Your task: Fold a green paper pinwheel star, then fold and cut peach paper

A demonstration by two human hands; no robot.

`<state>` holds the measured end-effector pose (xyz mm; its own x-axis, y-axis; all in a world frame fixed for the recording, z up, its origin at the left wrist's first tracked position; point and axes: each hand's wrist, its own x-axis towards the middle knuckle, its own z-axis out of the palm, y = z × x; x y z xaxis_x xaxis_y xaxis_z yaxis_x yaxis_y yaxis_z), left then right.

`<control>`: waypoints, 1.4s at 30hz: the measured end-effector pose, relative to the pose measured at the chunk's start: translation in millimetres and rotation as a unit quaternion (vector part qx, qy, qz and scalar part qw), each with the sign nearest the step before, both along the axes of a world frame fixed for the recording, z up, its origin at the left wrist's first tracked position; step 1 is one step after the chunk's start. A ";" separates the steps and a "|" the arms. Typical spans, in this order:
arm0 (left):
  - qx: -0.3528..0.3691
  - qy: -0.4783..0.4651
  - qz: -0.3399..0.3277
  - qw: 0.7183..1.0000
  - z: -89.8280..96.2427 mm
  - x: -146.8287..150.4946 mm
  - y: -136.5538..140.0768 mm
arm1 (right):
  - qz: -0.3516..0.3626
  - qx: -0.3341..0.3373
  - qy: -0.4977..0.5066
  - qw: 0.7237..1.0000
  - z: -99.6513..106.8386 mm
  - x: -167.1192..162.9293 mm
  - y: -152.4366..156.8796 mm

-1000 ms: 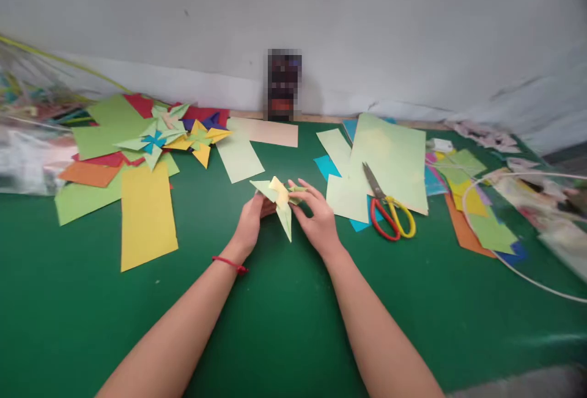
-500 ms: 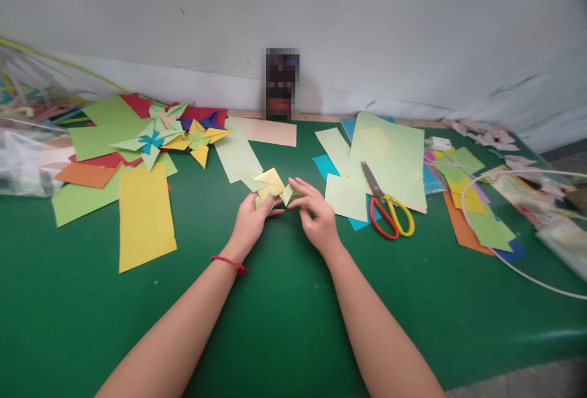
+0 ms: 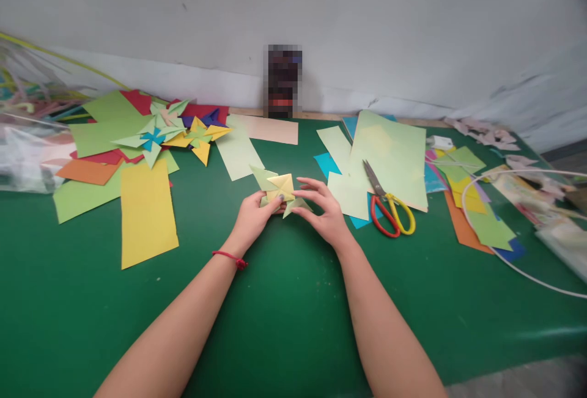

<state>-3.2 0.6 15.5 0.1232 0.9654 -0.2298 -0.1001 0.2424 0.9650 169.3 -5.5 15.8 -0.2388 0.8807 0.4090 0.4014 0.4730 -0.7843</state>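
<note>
My left hand (image 3: 253, 214) is closed on a folded paper pinwheel (image 3: 280, 185), its thumb pressing on the front. The pinwheel has a pale yellow square centre and light green pointed blades, one up at the left and one low at the right. My right hand (image 3: 324, 210) is at the pinwheel's right side, fingers apart and curved. Its forefinger is by the yellow centre and its thumb is at the lower right green blade; the exact contact is hard to make out. The left fingers behind the paper are mostly hidden.
Scissors (image 3: 387, 202) with red and yellow handles lie right of my hands, partly over pale green sheets (image 3: 394, 147). Finished paper pinwheels (image 3: 198, 138) rest on coloured paper at the left, near a yellow sheet (image 3: 147, 214). A blurred-out dark upright object (image 3: 283, 83) leans against the wall.
The pinwheel has turned in my left hand, so its yellow square now faces up more fully and a green blade shows at upper left. My right hand has shifted slightly right, fingers spread wider.
</note>
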 end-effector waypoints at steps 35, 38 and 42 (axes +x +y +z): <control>0.027 0.096 0.019 0.995 1.4 2.3 0.3 | -0.059 0.024 0.039 0.997 -6.6 -16.3 -4.2; 0.024 0.084 0.020 0.996 3.3 3.1 -0.3 | -0.077 0.013 0.049 0.996 -7.0 -17.4 -4.6; 0.018 0.079 0.024 0.996 5.9 3.7 -1.3 | -0.105 -0.007 0.059 0.993 -9.8 -19.8 -5.2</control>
<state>0.4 -0.6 21.4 0.0410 0.9771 -0.2087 0.0440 0.2069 0.9774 149.5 -10.7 6.0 -0.0010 0.9116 0.4111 0.3941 0.3781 -0.8377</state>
